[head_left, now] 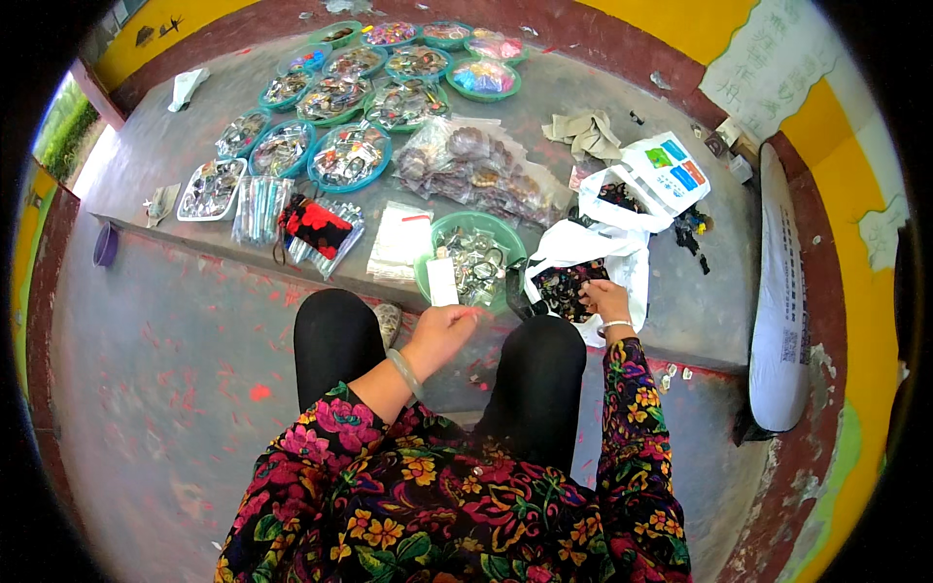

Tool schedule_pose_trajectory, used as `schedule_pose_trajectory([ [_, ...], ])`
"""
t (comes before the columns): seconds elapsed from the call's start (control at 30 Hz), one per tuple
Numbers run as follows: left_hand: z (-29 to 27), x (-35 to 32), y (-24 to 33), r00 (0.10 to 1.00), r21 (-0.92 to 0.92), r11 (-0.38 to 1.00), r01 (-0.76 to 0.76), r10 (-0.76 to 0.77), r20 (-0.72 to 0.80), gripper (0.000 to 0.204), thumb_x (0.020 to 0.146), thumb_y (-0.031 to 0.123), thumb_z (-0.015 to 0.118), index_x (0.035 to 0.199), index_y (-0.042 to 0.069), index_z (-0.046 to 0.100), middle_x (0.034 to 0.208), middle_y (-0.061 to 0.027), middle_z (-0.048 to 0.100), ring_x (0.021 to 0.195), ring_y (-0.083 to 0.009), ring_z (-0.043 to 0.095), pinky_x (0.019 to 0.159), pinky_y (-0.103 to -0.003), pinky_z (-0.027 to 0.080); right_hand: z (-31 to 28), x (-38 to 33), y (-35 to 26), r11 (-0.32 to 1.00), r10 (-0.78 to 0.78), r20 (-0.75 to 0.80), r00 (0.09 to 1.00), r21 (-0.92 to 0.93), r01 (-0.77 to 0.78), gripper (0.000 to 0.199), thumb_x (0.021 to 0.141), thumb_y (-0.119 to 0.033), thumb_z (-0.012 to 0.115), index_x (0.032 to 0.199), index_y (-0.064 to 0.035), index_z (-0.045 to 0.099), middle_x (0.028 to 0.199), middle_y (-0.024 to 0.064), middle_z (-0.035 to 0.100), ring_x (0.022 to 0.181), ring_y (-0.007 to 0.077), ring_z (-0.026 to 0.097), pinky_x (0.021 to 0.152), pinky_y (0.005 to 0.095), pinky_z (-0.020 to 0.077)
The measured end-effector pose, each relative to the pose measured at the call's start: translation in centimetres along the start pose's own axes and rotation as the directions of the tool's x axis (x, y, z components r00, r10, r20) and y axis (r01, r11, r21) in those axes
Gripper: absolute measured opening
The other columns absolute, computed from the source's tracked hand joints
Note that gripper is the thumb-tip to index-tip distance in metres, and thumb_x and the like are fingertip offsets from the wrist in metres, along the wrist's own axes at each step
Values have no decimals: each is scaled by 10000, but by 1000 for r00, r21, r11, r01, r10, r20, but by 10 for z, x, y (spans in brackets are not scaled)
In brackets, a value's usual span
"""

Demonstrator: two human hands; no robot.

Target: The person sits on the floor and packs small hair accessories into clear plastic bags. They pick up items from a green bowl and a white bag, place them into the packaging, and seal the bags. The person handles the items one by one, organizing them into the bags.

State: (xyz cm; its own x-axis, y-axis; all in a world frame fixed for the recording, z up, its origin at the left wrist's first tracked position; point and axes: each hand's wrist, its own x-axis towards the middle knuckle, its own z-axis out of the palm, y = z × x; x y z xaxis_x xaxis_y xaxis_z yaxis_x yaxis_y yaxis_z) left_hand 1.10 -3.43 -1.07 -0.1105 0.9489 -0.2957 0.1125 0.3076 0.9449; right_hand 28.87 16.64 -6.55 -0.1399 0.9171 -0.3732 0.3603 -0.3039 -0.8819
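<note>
My left hand [444, 335] is closed, with a small flat white rectangular packet [442, 282] standing up from its fingers; I cannot tell whether it is a card or a bag. Behind the packet sits a green basin [425, 250] of loose metallic and clear small pieces. At the mouth of a white plastic bag [637, 262], my right hand [604, 299] has its fingers bent together over a heap of small dark pieces [564, 287] with coloured specks. Whatever those fingertips pinch is too small to make out.
Colourful basins [350, 158] of small items cover the ledge's far left. Clear bags of brown beads [476, 160], flat clear packets [398, 241], a red-and-black pouch [316, 226] and another white bag [661, 180] lie nearer. A long silvery wrapped object [777, 311] leans at right.
</note>
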Motion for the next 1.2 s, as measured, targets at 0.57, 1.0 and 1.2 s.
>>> schedule_pose_trajectory([
  [0.57, -14, 4, -1, 986, -417, 894, 161, -161, 34, 248, 857, 149, 508, 1045, 23, 610, 860, -24, 596, 742, -87, 525, 645, -205, 433, 109, -115, -118, 888, -298, 439, 848, 452, 78, 89, 799, -55, 590, 878, -18, 580, 766, 75, 636, 601, 124, 610, 473, 184, 438],
  [1.0, -15, -4, 18, 988, -610, 790, 55, 43, 145, 270, 873, 176, 499, 1083, 17, 562, 1040, -46, 582, 926, -146, 548, 776, -302, 470, 101, -98, -99, 972, -130, 443, 887, 235, 25, 114, 803, -96, 595, 875, -10, 573, 746, 82, 632, 599, 136, 623, 465, 197, 463],
  [1.2, -17, -5, 19, 983, -601, 791, 114, 0, 185, 235, 877, 174, 497, 1045, 33, 581, 1051, -39, 575, 928, -133, 543, 756, -288, 477, 107, -104, -102, 981, -136, 539, 831, 188, 39, 109, 806, -98, 593, 862, -6, 574, 724, 70, 629, 590, 123, 617, 477, 198, 464],
])
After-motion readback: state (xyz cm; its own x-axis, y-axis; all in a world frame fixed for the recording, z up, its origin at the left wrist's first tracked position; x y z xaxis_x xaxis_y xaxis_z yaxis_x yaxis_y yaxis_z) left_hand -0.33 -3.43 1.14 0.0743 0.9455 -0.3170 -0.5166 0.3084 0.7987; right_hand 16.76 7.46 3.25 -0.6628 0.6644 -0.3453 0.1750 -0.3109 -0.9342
